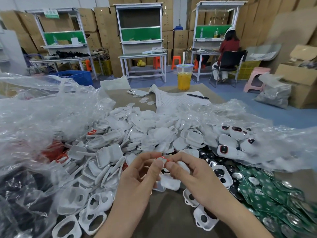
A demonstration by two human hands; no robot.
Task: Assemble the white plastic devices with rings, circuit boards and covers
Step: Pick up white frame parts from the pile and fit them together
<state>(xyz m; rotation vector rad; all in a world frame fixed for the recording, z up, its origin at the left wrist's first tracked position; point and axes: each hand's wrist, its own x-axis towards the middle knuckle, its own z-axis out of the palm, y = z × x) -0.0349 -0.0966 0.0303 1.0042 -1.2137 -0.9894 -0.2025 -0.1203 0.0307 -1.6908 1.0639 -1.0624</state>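
Note:
My left hand and my right hand meet above the table and together pinch a small white plastic piece with a red ring on it. Its lower part is hidden by my thumbs. Under my hands lies a white cover. A big heap of white covers fills the middle. White frames with two holes lie at the near left. Green circuit boards are piled at the right. Red rings sit in a plastic bag at the left. Assembled devices lie at the right rear.
Clear plastic bags bulge at the left and right of the table. Farther back are a phone, a paper sheet with a pen, and a cup of orange drink. A person sits at a workbench in the far right.

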